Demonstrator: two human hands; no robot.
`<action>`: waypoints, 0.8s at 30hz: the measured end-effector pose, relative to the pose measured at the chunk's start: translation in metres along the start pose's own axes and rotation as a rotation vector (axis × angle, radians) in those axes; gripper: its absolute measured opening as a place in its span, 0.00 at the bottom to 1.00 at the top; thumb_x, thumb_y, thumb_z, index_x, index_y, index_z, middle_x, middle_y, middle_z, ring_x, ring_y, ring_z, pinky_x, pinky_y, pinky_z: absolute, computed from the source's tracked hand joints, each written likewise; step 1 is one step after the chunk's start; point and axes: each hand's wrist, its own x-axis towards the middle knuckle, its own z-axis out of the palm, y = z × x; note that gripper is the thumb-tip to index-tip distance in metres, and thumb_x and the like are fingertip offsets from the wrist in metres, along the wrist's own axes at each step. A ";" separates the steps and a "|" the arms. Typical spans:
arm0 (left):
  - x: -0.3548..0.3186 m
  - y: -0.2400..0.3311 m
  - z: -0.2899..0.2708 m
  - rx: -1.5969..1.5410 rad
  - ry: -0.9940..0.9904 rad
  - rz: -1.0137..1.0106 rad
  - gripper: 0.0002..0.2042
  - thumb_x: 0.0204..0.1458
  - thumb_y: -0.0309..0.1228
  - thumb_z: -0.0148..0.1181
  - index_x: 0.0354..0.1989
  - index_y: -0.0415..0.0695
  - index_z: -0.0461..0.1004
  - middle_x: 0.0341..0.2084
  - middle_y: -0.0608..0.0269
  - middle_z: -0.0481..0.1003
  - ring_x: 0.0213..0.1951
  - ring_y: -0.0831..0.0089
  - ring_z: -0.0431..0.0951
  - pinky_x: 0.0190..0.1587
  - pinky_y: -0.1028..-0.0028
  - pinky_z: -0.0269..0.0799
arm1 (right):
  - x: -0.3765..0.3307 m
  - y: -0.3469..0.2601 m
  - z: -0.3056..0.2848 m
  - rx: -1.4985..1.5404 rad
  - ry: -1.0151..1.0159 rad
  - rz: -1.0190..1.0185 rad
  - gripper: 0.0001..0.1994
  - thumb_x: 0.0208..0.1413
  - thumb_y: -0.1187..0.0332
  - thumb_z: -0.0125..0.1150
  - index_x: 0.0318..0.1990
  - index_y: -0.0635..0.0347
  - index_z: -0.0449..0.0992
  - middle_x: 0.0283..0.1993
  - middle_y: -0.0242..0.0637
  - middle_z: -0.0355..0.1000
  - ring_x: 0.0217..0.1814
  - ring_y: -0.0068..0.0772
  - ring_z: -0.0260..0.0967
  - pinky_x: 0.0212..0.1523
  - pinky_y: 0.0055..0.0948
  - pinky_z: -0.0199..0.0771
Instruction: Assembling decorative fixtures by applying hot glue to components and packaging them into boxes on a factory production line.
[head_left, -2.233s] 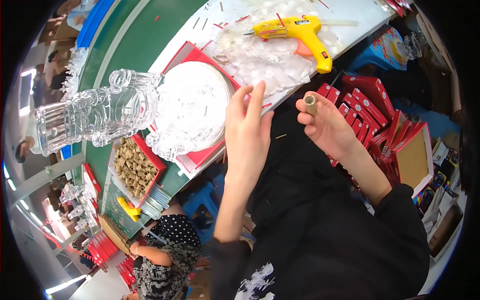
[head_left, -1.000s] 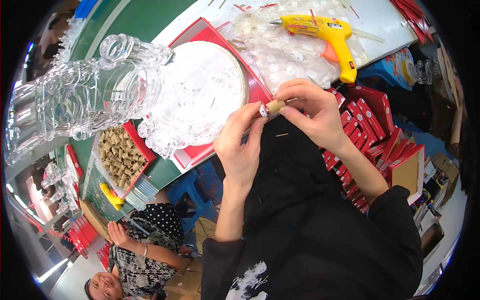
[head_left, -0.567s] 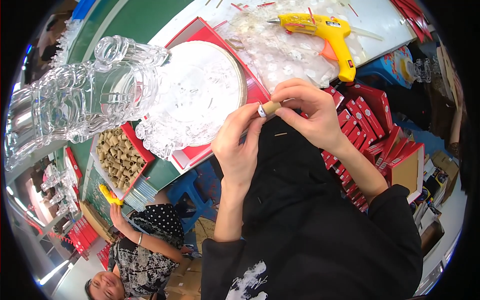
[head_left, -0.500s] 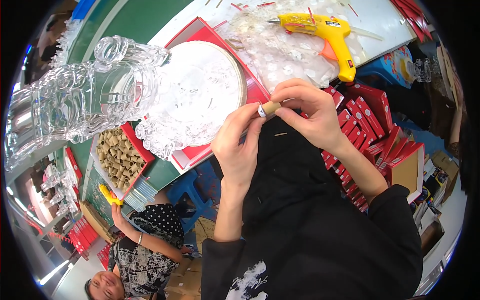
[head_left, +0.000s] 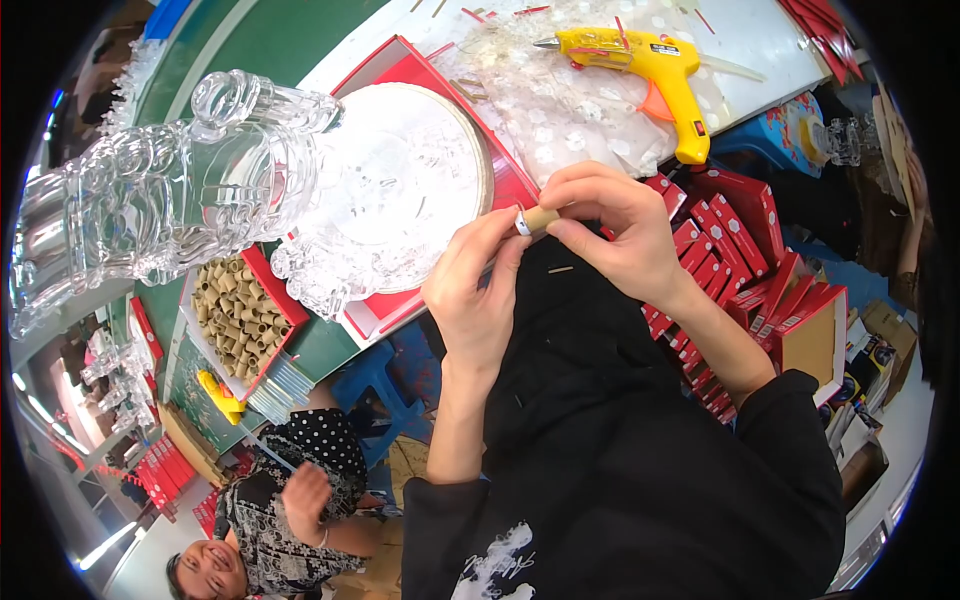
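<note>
My left hand (head_left: pixel 478 295) and my right hand (head_left: pixel 612 230) meet over my lap, both pinching a small tan cardboard tube (head_left: pixel 537 219) with a pale end cap. The left fingertips touch the tube's capped end; the right fingers wrap its other end. Just beyond the hands lies a round clear glass plate (head_left: pixel 400 180) in an open red box (head_left: pixel 415 70). A tall clear glass piece (head_left: pixel 160 195) stands to the left of the plate.
A yellow glue gun (head_left: pixel 650 65) rests on bubble wrap (head_left: pixel 560 110) at the far side. A red tray of several cardboard tubes (head_left: pixel 235 310) sits at left. Stacked red boxes (head_left: pixel 750 250) lie to my right. A person in a dotted top (head_left: pixel 280 500) is below left.
My hands came together from apart and now both hold the tube. The person at lower left has shifted and raised a hand.
</note>
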 end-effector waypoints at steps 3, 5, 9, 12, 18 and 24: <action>0.001 0.001 0.000 0.007 -0.001 0.006 0.12 0.44 0.15 0.62 0.39 0.35 0.76 0.34 0.53 0.77 0.33 0.68 0.79 0.36 0.75 0.76 | 0.000 0.000 0.001 -0.010 0.005 -0.001 0.12 0.48 0.87 0.56 0.42 0.71 0.73 0.47 0.40 0.68 0.47 0.29 0.71 0.48 0.25 0.75; 0.000 0.000 -0.001 0.011 -0.001 0.008 0.12 0.43 0.15 0.63 0.39 0.35 0.76 0.34 0.53 0.77 0.33 0.68 0.79 0.36 0.75 0.75 | 0.000 -0.001 0.002 -0.020 0.006 -0.005 0.12 0.48 0.87 0.56 0.42 0.71 0.73 0.46 0.40 0.68 0.47 0.29 0.71 0.48 0.24 0.75; 0.000 -0.002 -0.001 0.016 0.005 0.011 0.12 0.43 0.16 0.63 0.38 0.35 0.77 0.33 0.53 0.77 0.33 0.67 0.79 0.36 0.75 0.75 | 0.000 -0.001 0.003 -0.050 0.011 -0.015 0.11 0.48 0.87 0.56 0.41 0.71 0.74 0.46 0.40 0.68 0.46 0.29 0.72 0.47 0.24 0.75; 0.000 -0.003 -0.002 0.047 0.008 0.026 0.12 0.43 0.16 0.64 0.38 0.35 0.77 0.33 0.53 0.78 0.33 0.67 0.79 0.36 0.75 0.75 | 0.002 0.000 0.005 -0.088 0.042 -0.066 0.09 0.49 0.84 0.58 0.40 0.69 0.75 0.43 0.38 0.70 0.42 0.26 0.74 0.42 0.20 0.76; 0.002 -0.004 0.000 0.051 0.018 0.036 0.11 0.43 0.17 0.64 0.37 0.36 0.77 0.33 0.53 0.78 0.33 0.66 0.79 0.36 0.74 0.75 | 0.004 -0.002 0.002 -0.104 -0.002 -0.038 0.10 0.49 0.86 0.57 0.40 0.71 0.74 0.44 0.40 0.69 0.45 0.28 0.72 0.46 0.23 0.75; 0.003 -0.002 -0.005 -0.001 -0.037 0.033 0.11 0.44 0.16 0.62 0.38 0.36 0.75 0.34 0.53 0.77 0.33 0.66 0.80 0.35 0.74 0.75 | 0.003 -0.014 -0.008 -0.209 -0.059 -0.030 0.10 0.49 0.83 0.58 0.40 0.70 0.75 0.42 0.40 0.72 0.40 0.25 0.73 0.42 0.21 0.74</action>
